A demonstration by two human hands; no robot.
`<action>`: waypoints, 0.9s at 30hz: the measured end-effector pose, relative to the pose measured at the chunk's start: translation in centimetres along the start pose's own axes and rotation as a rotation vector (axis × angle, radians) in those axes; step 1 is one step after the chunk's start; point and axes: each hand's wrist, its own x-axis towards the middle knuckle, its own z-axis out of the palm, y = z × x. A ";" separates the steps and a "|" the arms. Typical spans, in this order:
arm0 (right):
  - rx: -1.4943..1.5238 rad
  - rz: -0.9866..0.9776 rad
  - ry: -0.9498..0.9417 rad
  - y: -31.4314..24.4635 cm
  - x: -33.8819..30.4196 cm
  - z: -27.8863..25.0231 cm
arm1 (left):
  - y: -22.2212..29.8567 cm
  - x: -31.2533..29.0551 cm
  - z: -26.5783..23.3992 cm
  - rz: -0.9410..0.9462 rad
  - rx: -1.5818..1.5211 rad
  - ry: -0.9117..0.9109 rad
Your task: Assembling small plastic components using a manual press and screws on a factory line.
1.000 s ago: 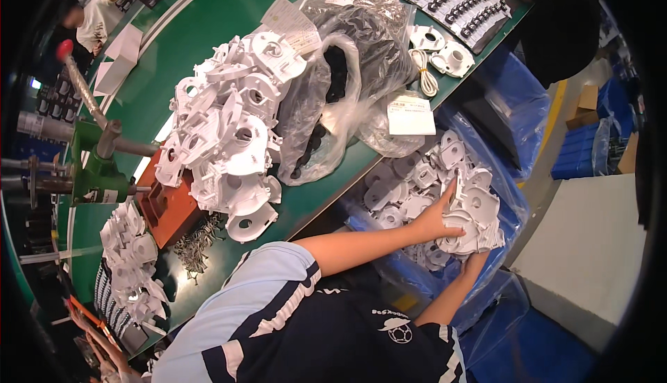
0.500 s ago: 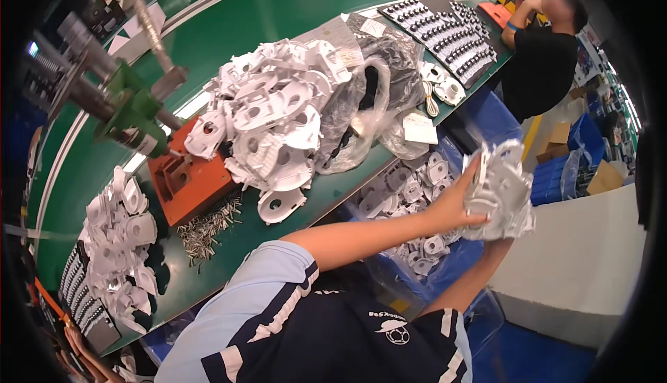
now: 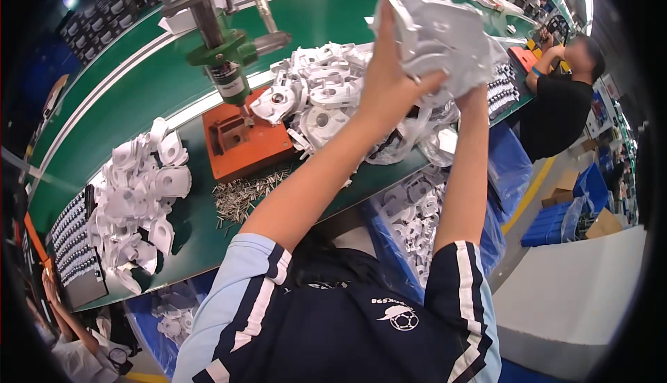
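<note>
While the person leans in at the green counter (image 3: 194, 224), a bulky clutch of white moulded parts (image 3: 448, 42) is up in the air before them, on the far side of their outstretched forearms. From where I stand it overlaps the heap of similar white pieces (image 3: 323, 94) on the counter, though I can't tell how much gap there is between the two.

The left hand (image 3: 390, 77) is clasped around the near left side of the clutch, thumb across the front and fingers up along the edge. The right hand (image 3: 474, 96) goes in low at the right, mostly hidden behind the parts; it seems to bear them from below, but how tightly its fingers are curled I cannot tell.

I'd judge each piece light and stiff, smooth enough to slide against its neighbours, with thin rims and small posts that might chip or snag. Loose as they look, they'd best be hugged from both sides, palm underneath, rather than pinched by one flange.

Left of the heap sit an orange fixture (image 3: 272, 145) under a green press (image 3: 221, 56), a scatter of metal pins (image 3: 240, 201) and another white pile (image 3: 128, 199). A blue-lined bin (image 3: 383, 235) holds more pieces beside the counter.
</note>
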 end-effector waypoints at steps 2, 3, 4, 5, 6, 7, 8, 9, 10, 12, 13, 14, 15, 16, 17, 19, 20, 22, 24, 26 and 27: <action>0.097 0.136 -0.119 1.2 1.8 1.9 | -0.2 0.0 -1.8 -0.016 0.086 0.065; 0.087 0.088 -0.087 2.3 2.3 2.9 | -0.5 -0.2 -2.4 -0.012 0.091 0.065; 0.092 0.085 -0.090 2.8 2.7 3.7 | -0.7 -0.4 -2.8 0.001 0.085 0.096; 0.041 0.127 -0.038 3.5 2.9 4.4 | -1.1 -0.7 -3.3 0.015 0.078 0.129; -0.020 0.158 0.019 4.0 3.1 4.8 | -1.5 -0.5 -3.9 0.019 0.143 0.136; -0.008 0.164 0.010 4.5 3.3 5.2 | -1.9 -0.8 -4.3 0.058 0.149 0.147; -0.121 0.014 -0.030 5.1 3.2 5.4 | -2.2 -1.3 -4.8 0.041 0.310 0.152; -0.239 -0.099 -0.031 5.6 3.3 5.5 | -2.4 -1.6 -5.2 0.013 0.460 0.147; 0.029 0.067 0.062 6.0 3.2 5.4 | -2.7 -1.8 -5.5 -0.046 0.327 0.123; -0.071 -0.021 -0.069 6.9 3.2 5.2 | -3.0 -2.7 -6.0 -0.119 0.475 0.116; -0.213 -0.098 -0.066 7.3 3.0 5.1 | -3.0 -3.2 -6.3 -0.156 0.615 0.113; -0.215 -0.111 -0.085 7.6 2.9 5.1 | -3.0 -3.5 -6.5 -0.230 0.605 0.105; -0.346 -0.118 -0.028 8.0 2.7 5.1 | -3.0 -3.9 -6.8 -0.256 0.603 0.103; -0.471 -0.115 0.014 8.2 2.5 5.2 | -3.0 -4.2 -7.0 -0.260 0.643 0.090; -0.439 -0.182 -0.019 8.3 2.3 5.3 | -3.0 -4.4 -7.2 -0.263 0.682 0.076; -0.549 -0.197 0.028 8.0 1.8 5.5 | -2.9 -5.0 -7.4 -0.264 0.745 0.101; -0.642 -0.142 0.108 7.7 1.6 5.6 | -2.8 -5.1 -7.6 -0.295 0.802 0.111; -0.787 -0.161 0.054 6.6 1.4 5.7 | -2.8 -5.0 -7.9 -0.223 0.809 0.113; -0.926 -0.102 0.043 5.2 1.6 5.7 | -2.8 -4.8 -7.9 -0.185 0.808 0.102; -1.217 0.213 -0.007 3.7 2.1 5.6 | -2.9 -4.5 -7.7 -0.035 0.807 0.068; -1.224 0.244 0.015 3.2 2.2 5.6 | -2.9 -4.5 -7.6 -0.031 0.810 0.068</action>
